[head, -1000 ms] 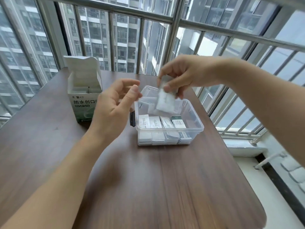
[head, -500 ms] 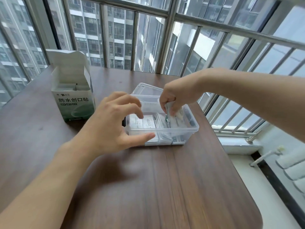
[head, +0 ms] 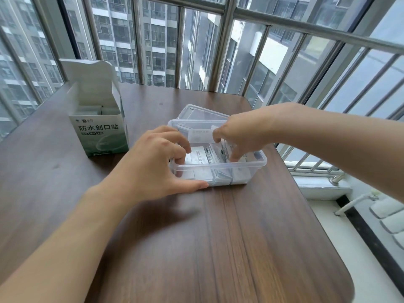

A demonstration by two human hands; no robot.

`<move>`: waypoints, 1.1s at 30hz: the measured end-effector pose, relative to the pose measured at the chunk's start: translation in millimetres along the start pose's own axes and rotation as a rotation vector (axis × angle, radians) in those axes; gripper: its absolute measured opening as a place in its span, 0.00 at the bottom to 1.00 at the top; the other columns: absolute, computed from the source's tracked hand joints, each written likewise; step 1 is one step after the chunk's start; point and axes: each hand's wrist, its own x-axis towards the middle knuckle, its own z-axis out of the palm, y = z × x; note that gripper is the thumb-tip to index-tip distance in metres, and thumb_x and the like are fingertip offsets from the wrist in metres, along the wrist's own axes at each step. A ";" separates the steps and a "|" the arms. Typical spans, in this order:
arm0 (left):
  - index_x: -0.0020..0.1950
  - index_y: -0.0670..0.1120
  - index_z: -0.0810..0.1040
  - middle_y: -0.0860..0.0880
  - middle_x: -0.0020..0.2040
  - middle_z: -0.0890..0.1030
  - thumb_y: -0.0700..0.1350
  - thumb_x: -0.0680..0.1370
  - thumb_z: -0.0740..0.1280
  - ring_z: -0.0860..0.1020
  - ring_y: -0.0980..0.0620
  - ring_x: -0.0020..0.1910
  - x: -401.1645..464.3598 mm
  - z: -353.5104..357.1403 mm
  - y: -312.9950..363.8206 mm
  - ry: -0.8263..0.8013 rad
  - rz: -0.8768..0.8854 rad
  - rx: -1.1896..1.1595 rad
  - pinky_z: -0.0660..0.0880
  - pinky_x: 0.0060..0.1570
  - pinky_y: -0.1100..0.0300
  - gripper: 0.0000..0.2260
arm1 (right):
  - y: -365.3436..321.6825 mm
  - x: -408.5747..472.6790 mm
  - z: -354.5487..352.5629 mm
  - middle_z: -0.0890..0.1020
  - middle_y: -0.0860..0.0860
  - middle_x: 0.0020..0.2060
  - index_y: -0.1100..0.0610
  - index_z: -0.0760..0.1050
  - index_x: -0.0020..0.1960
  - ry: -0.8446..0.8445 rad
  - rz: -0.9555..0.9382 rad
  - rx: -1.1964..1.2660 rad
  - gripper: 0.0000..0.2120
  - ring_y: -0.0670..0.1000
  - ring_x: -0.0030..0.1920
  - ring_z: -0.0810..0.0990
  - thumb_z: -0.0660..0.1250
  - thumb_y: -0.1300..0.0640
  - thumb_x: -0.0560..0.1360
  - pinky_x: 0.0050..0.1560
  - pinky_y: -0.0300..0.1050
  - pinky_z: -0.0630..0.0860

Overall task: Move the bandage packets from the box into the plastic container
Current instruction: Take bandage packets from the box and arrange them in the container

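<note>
Packets of bandages in white wrappers with small dark print (head: 202, 157) are seen stacked in rows inside a clear rectangular plastic container (head: 220, 168), which stands on a dark brown wood-grain counter (head: 240, 237). The container's near left corner is gripped by the left hand (head: 153, 165): the thumb is laid along the near wall close to the counter, while the curled fingers are hooked over the rim and into the inside. The right hand (head: 242, 132) is reached down into the container from the right, its fingertips (head: 235, 158) lowered among the packets at the right end. Whether a packet is pinched by this hand cannot be told, since the fingers are partly hidden behind the packets and the clear wall. A further white packet (head: 200, 135) is seen lying across the far part of the container, just beside the right thumb. A clear plastic lid (head: 196, 113) is seen just behind the container, at its far edge.

To the left, well apart from the container, a green and white cardboard box printed with Chinese characters (head: 101, 132) stands upright on the counter with its top flap raised. More white packets (head: 94, 110) are visible inside its opening. Beyond the counter, metal window bars (head: 227, 40) and grey high-rise buildings (head: 122, 36) are visible.
</note>
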 end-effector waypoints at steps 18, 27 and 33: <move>0.31 0.63 0.59 0.54 0.44 0.83 0.69 0.64 0.73 0.78 0.52 0.47 -0.6 1.2 -0.5 0.001 0.010 0.002 0.74 0.47 0.58 0.23 | -11.3 6.9 6.6 0.85 0.56 0.47 0.61 0.81 0.54 0.050 0.055 0.134 0.13 0.58 0.46 0.81 0.67 0.53 0.76 0.47 0.51 0.80; 0.29 0.63 0.60 0.55 0.45 0.83 0.70 0.64 0.72 0.77 0.53 0.48 -1.5 2.0 -1.1 -0.004 -0.007 -0.012 0.73 0.49 0.59 0.22 | -2.3 10.2 2.6 0.82 0.46 0.54 0.53 0.75 0.67 -0.001 -0.013 0.325 0.29 0.51 0.52 0.81 0.76 0.44 0.71 0.57 0.50 0.79; 0.29 0.62 0.61 0.55 0.45 0.82 0.69 0.64 0.72 0.77 0.53 0.48 -1.8 3.8 -3.4 0.003 -0.009 -0.016 0.71 0.47 0.61 0.22 | -5.8 11.2 7.3 0.84 0.51 0.49 0.55 0.79 0.58 0.003 0.005 0.290 0.25 0.56 0.50 0.82 0.76 0.39 0.69 0.54 0.56 0.81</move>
